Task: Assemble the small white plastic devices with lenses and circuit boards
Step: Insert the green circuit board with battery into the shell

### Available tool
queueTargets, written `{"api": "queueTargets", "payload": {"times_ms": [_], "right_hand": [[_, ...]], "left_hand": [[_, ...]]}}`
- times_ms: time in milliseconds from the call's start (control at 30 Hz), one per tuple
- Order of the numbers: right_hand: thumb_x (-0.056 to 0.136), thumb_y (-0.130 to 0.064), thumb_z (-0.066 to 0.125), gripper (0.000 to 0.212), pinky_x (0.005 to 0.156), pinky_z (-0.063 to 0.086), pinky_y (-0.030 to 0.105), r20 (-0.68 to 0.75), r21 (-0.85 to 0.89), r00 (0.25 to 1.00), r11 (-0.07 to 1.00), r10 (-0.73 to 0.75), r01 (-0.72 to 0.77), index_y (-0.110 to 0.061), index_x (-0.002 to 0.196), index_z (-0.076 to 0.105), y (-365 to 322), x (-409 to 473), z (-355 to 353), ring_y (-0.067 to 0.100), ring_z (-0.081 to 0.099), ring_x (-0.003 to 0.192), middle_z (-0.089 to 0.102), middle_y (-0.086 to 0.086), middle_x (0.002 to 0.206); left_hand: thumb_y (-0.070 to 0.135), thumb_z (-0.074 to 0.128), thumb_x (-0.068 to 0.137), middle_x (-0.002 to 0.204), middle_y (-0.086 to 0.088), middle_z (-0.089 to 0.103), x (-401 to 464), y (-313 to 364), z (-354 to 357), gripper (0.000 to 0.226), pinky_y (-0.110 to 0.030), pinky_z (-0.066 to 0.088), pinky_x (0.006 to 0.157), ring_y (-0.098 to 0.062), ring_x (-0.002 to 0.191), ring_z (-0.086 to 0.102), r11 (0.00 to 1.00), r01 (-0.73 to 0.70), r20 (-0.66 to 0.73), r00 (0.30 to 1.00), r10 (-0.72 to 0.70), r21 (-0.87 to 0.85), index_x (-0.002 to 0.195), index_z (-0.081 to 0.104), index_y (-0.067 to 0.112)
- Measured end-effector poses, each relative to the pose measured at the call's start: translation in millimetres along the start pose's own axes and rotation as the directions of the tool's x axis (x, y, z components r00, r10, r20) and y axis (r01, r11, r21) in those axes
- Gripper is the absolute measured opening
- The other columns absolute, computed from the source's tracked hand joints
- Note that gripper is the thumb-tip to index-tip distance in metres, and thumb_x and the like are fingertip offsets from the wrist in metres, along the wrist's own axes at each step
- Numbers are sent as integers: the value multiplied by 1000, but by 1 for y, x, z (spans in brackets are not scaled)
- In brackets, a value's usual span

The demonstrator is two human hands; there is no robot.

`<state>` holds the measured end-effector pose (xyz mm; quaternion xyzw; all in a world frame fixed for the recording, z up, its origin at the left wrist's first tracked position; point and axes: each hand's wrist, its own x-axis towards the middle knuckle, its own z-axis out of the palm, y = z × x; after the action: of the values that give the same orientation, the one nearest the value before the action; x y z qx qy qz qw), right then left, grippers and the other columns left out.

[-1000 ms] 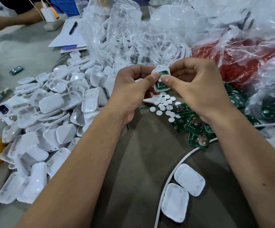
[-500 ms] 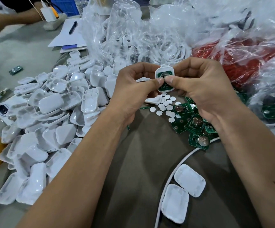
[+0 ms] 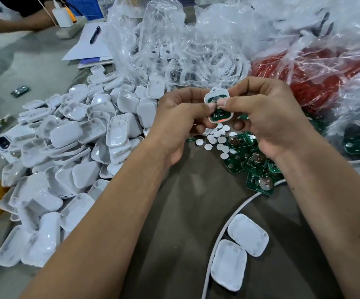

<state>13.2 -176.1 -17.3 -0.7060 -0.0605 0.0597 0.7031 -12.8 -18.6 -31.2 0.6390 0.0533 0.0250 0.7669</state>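
board now seated in shell (image 3: 218, 106); brown cloth (image 3: 187, 212) strewn with shells.

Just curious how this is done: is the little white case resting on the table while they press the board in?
No, both hands, left hand and right hand, hold the white case above the table.

free: bare desk (image 3: 185, 223) between forearms | left: shell pile (image 3: 67, 158) | far: plastic bags (image 3: 196, 50) | right: circuit boards (image 3: 254, 162), cable (image 3: 224, 229)
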Motion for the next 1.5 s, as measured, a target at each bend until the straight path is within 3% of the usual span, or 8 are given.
{"api": "queueTargets", "payload": {"times_ms": [300,433,567,667,967,1233,1367,1500], "right_hand": [[86,-11,83,18,47,45,23,-34,-70,999,997,-24,21,-1,96,72,6,3,1,19,64,63,76,23,92],[86,-13,84,13,48,48,22,-63,-143,993,986,-99,90,-8,94,75,6,3,2,13,67,57,77,16,84],[83,-32,87,22,61,61,35,-52,-415,955,876,-292,246,-20,96,75,5,0,4,17,74,67,75,-1,82],[80,-37,89,31,65,56,19,3,-564,924,762,-382,318,-21,104,77,4,-4,7,4,70,67,73,-9,87],[75,-27,93,42,77,60,29,71,-628,910,690,-409,360,-16,112,78,0,-4,8,7,71,76,72,-2,103],[85,-26,86,32,80,61,31,79,-642,892,662,-445,387,-17,114,79,-1,-4,5,6,69,81,70,-3,98],[89,-30,82,34,86,61,32,46,-592,901,715,-431,372,-16,119,77,-3,-3,2,3,69,86,70,-7,101],[90,-26,82,36,79,63,36,55,-503,903,770,-425,393,-24,125,73,-6,-5,1,5,71,88,68,-15,99]], "left_hand": [[-5,68,88,74,-9,68,0,4,-1,13,-22,44,48,-17,57,59,1000,5,-44,999,-4,23,100,71,0],[-5,68,88,76,-9,65,-1,5,0,13,-22,49,49,-17,56,63,999,41,-47,998,-42,-10,96,68,6],[-6,67,87,78,-10,69,-2,5,1,16,-23,54,53,-18,57,65,992,79,-93,992,-88,-100,92,63,9],[-10,64,85,83,-14,69,0,4,2,22,-27,58,61,-21,59,64,982,89,-131,985,-112,-166,93,57,9],[-9,65,87,76,-7,66,3,3,2,25,-27,58,58,-15,51,62,964,135,-120,979,-166,-229,95,50,9],[3,58,96,91,-16,60,2,3,-1,5,-30,62,69,-20,64,64,922,150,24,988,-152,-358,100,59,2],[12,56,99,106,-20,63,0,4,-1,18,-34,63,78,-29,82,69,842,203,155,977,-144,-499,114,58,1],[2,60,94,133,-28,51,0,3,0,39,-35,60,91,-33,105,62,827,206,257,963,-78,-523,132,54,3]]}}
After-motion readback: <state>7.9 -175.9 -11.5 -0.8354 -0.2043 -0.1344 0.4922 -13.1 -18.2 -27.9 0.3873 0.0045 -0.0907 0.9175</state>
